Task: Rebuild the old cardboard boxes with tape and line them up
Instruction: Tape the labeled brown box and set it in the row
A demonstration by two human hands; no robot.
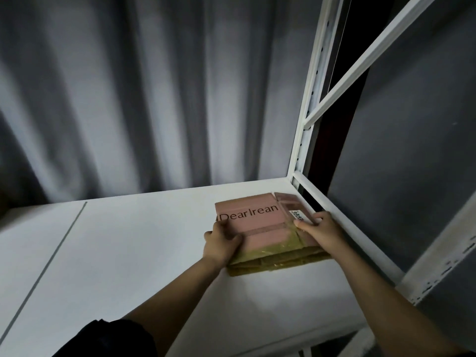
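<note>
Cardboard box (253,220) – pink top with "DearIrean" printed on it, yellowish tape along the near edge – sits on the white shelf (128,253), tucked up near the far right corner by the white upright post (307,124). Left hand (221,244) holds the box's near left side, thumb on top and fingers curled round the edge. Right hand (318,229) lies over the right side, fingers bent down onto it – a small label (297,214) peeks out just beyond them. Grey curtain (128,86) hangs behind.
</note>
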